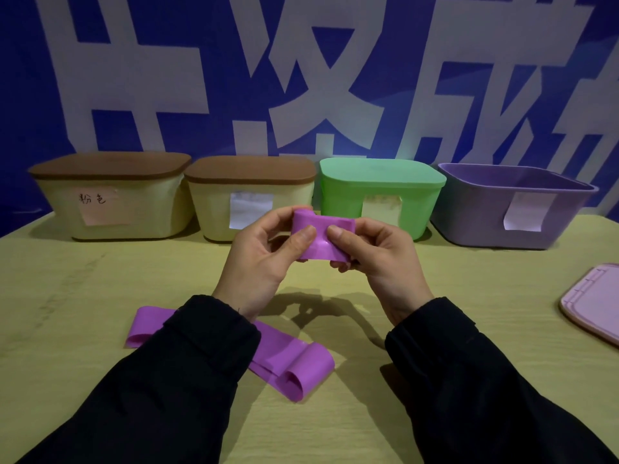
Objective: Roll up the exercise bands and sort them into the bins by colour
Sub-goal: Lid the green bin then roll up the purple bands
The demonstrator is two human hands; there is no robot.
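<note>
Looks like a staged demo or recording space, not a home: a blue banner (335,78) with huge white characters fills twelve o'clock, and four paper-labelled bins (114,199) line up beneath it along a plain yellowish surface (100,279).

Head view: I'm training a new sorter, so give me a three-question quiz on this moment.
1. True or false: the purple bin has its lid on.
2. How many bins have lids on?
3. Where is the second purple band? A) in a bin B) on the table C) on the pink lid

Key: 1 false. 2 three. 3 B; both hands, left hand and right hand, hold the first band.
</note>
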